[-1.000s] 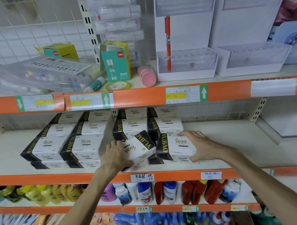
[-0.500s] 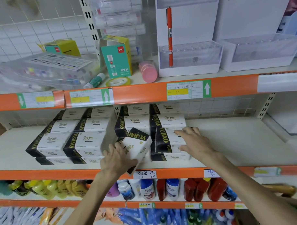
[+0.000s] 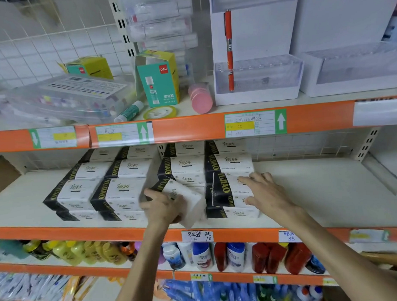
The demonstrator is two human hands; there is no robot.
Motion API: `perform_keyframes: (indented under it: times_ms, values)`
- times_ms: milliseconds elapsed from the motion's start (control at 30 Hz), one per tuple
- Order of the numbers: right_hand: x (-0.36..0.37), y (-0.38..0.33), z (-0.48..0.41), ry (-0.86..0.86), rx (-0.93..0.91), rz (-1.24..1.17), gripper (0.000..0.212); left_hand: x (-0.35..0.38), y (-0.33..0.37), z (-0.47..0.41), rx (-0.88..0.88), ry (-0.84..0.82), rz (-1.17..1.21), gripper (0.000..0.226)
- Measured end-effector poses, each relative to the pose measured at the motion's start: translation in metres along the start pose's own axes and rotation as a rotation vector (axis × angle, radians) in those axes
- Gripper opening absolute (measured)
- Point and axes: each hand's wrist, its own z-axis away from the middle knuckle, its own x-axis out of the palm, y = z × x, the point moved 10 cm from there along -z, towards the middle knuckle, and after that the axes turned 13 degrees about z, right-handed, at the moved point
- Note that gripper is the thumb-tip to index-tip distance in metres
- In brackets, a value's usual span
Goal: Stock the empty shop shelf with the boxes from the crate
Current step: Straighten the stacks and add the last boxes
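Gripping a tilted white-and-black box (image 3: 183, 198) at the front edge of the middle shelf (image 3: 318, 191), the left hand (image 3: 163, 208) was seen with its fingers clenched around it. The right hand (image 3: 269, 195) was laid flat, fingers released, on the stacked boxes (image 3: 227, 169) just beside. Bare shelf room was left open to the right of the stacks.

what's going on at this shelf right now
A person is stocking the middle shelf with black-and-white boxes. The left hand grips a tilted box at the shelf's front edge, in the gap between the stacks. The right hand lies flat on the front box of the right stack. The shelf's right part is bare.
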Motion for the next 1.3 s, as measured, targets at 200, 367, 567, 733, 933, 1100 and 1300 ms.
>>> perform_keyframes:
  times_ms: [200, 367, 567, 733, 933, 1100, 1300]
  values:
    - [0.0, 0.002, -0.001, 0.007, 0.001, -0.022, 0.064, 0.019, -0.013, 0.003, 0.037, -0.001, 0.305, 0.052]
    - [0.0, 0.004, 0.002, 0.033, -0.004, -0.056, 0.065, 0.024, 0.024, 0.033, 0.541, -0.049, -0.258, 0.056]
    - [-0.004, -0.002, 0.01, 0.085, -0.018, -0.07, 0.064, -0.01, 0.029, 0.009, 0.571, 0.045, -0.582, 0.077]
    - [-0.005, -0.013, 0.01, 0.152, -0.007, -0.134, 0.062, -0.001, 0.031, -0.005, 0.555, -0.056, -0.409, 0.071]
    - [-0.002, -0.017, -0.006, 0.134, 0.027, -0.109, 0.06, 0.002, 0.028, -0.018, 0.56, -0.067, -0.275, 0.068]
    - [0.006, -0.017, -0.007, 0.138, 0.056, -0.115, 0.059, 0.005, 0.026, -0.023, 0.559, -0.077, -0.258, 0.07]
    - [-0.004, -0.02, 0.007, 0.144, 0.013, -0.131, 0.068, 0.002, 0.02, -0.007, 0.544, -0.061, -0.275, 0.074]
